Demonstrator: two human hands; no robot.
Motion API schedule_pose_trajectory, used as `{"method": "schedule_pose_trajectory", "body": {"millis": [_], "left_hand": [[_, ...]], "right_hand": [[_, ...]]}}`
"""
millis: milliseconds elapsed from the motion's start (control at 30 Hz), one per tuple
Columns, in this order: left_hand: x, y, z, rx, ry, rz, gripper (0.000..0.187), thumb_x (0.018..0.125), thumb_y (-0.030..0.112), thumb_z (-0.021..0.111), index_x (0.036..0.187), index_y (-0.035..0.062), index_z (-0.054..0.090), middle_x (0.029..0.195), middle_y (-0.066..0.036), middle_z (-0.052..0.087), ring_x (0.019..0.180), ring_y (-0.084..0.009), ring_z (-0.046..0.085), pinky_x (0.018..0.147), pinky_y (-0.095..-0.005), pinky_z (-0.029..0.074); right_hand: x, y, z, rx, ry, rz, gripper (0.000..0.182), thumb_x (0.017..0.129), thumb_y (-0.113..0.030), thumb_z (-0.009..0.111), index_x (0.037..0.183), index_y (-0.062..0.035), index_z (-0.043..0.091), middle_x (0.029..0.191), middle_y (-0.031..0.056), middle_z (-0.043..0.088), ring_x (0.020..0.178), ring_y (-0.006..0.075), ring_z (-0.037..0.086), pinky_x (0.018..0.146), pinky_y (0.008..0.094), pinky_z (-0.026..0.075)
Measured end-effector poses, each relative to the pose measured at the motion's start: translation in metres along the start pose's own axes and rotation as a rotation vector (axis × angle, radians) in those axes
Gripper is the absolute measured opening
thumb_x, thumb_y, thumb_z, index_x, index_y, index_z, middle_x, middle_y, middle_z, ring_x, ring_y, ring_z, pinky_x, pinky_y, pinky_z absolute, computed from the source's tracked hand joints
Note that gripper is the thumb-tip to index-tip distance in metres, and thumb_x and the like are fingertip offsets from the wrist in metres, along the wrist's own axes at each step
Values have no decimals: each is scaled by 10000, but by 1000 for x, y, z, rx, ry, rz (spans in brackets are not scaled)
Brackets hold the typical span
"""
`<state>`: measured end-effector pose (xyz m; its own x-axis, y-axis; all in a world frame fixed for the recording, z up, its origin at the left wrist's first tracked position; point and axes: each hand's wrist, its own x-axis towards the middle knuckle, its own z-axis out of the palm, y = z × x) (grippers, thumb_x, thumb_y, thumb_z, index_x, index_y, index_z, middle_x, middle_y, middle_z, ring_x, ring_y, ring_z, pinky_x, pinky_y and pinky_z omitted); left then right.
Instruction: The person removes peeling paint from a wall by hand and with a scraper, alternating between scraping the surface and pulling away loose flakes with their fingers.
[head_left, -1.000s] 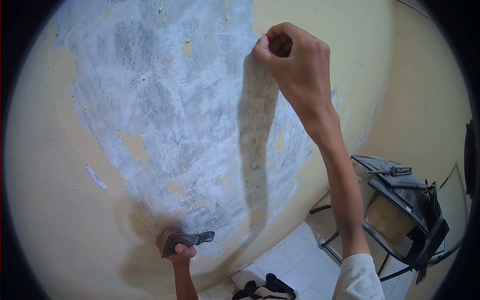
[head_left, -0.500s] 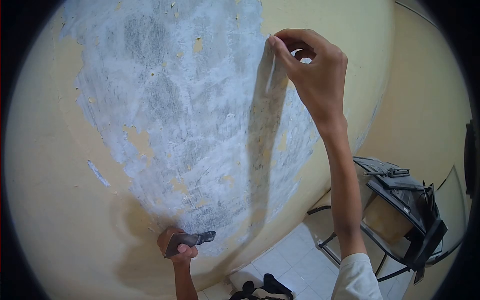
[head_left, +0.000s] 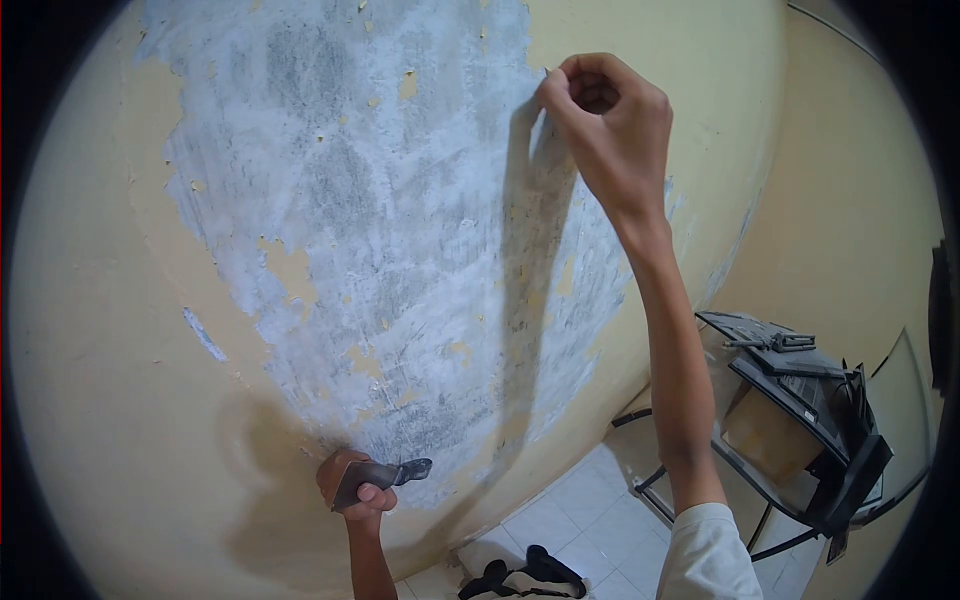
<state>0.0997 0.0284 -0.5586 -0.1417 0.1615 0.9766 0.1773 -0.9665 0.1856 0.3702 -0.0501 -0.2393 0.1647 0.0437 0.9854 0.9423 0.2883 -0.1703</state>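
Note:
High on the wall, my right hand [head_left: 625,125] is closed in a pinch at the edge where the yellow paint [head_left: 700,90] meets the bare grey-white patch [head_left: 430,250]. A tiny bit of peeling paint [head_left: 547,71] shows at its fingertips; the rest of it is hidden. Low on the wall, my left hand [head_left: 340,475] is closed around a scraper [head_left: 365,482]. The scraper's flat grey blade lies in the fingers, and its black handle points right, close to the lower end of the patch.
On the right, a black-framed chair or stand [head_left: 740,470] carries a pile of dark electronic parts [head_left: 790,365] and a brown box [head_left: 770,435]. White floor tiles [head_left: 570,510] lie below. Dark and beige items [head_left: 530,578] are at the bottom edge.
My right hand has shifted slightly left and turned a little. The thin white strip that hung below its fingers no longer shows clearly. My left hand stays put with the scraper.

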Motion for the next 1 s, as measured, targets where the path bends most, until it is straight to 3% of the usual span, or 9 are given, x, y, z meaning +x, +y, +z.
{"method": "schedule_pose_trajectory", "body": {"millis": [67, 133, 200, 400, 533, 733, 933, 1000], "left_hand": [[0, 0, -1, 6, 7, 40, 522, 978, 409, 433, 600, 54, 490, 537, -80, 502, 426, -255, 532, 409, -355, 413], [3, 8, -1, -87, -36, -29, 504, 975, 387, 487, 605, 45, 477, 609, -115, 542, 500, -250, 511, 486, -350, 391], [5, 11, 0, -70, -23, -46, 502, 969, 383, 488, 596, 48, 476, 602, -112, 536, 501, -247, 511, 482, -348, 387], [3, 8, 0, -53, -15, -55, 503, 961, 391, 481, 594, 47, 476, 575, -96, 509, 487, -238, 500, 466, -337, 369], [5, 9, 2, -111, 8, -31, 453, 966, 364, 493, 614, 79, 471, 580, -87, 506, 477, -228, 488, 453, -328, 363], [1, 1, 1, -158, 17, 66, 355, 964, 308, 508, 656, 130, 496, 560, -85, 496, 462, -220, 492, 435, -323, 366], [13, 16, 1, -80, -40, -71, 472, 952, 395, 483, 598, 84, 472, 545, -82, 490, 456, -231, 490, 439, -326, 355], [18, 17, 3, -68, -31, -34, 480, 958, 380, 469, 594, 67, 488, 530, -73, 487, 433, -232, 508, 419, -336, 384]], "right_hand": [[1, 8, -3, 93, 56, -40, 163, 841, -143, 722, 847, 20, 729, 715, 87, 711, 641, 155, 678, 637, 284, 557], [2, 7, -5, 113, 26, -37, 141, 846, -128, 740, 852, 13, 727, 726, 82, 709, 644, 149, 673, 640, 284, 558], [3, 3, -8, 13, 3, -158, 115, 849, -98, 750, 870, 13, 730, 773, 84, 715, 670, 154, 681, 639, 292, 555], [4, -6, -8, -124, -28, -221, 101, 839, -62, 741, 874, 28, 710, 812, 105, 703, 683, 178, 676, 642, 292, 550], [6, -6, -2, -134, -83, -139, 99, 832, -51, 728, 870, 36, 701, 809, 115, 696, 680, 177, 670, 644, 296, 552], [0, 3, 5, 9, 45, -40, 105, 835, -71, 714, 877, 23, 698, 771, 88, 697, 679, 150, 667, 637, 292, 550], [-1, 2, -4, 0, 34, -112, 130, 853, -102, 739, 888, 20, 712, 777, 83, 708, 689, 148, 678, 633, 280, 545], [2, -2, -8, -86, 18, -221, 143, 855, -102, 744, 905, 29, 714, 785, 94, 713, 685, 163, 681, 645, 287, 549]]}}
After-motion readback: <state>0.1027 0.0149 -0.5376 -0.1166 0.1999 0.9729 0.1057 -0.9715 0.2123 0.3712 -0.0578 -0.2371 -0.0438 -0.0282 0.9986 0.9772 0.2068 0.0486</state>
